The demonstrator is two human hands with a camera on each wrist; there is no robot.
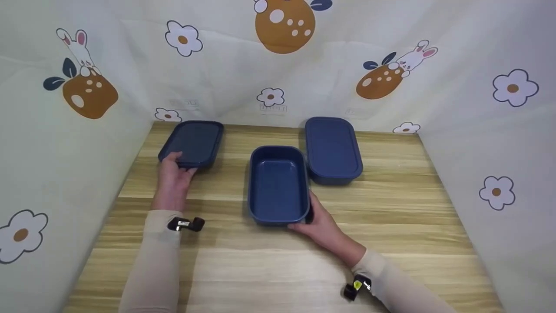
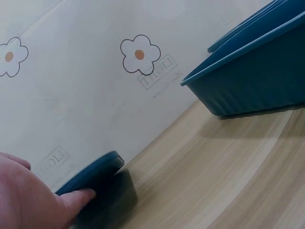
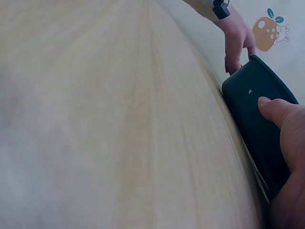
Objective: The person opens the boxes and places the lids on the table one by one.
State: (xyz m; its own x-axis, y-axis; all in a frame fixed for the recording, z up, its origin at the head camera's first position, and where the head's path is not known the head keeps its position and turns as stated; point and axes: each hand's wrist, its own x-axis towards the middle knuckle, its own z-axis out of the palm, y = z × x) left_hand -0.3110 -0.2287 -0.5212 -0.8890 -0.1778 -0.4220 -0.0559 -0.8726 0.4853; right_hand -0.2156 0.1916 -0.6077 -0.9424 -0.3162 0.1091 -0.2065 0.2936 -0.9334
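My left hand (image 1: 173,184) pinches the near edge of a dark blue lid (image 1: 194,141) at the back left, thumb on top and fingers beneath. In the left wrist view the lid (image 2: 95,172) is tilted, with a dark shadow under it. An uncovered dark blue rectangular food container (image 1: 280,191) stands mid-table, its inside bare. Around its near right corner my right hand (image 1: 321,226) grips it, the thumb on the near wall, as the right wrist view shows on the container (image 3: 252,100). The other fingers are partly hidden along its right side.
A second blue container with its lid on (image 1: 333,150) stands at the back right, close beside the uncovered one. Patterned cloth (image 1: 226,65) encloses the wood-grain table (image 1: 391,208) at the back and both sides.
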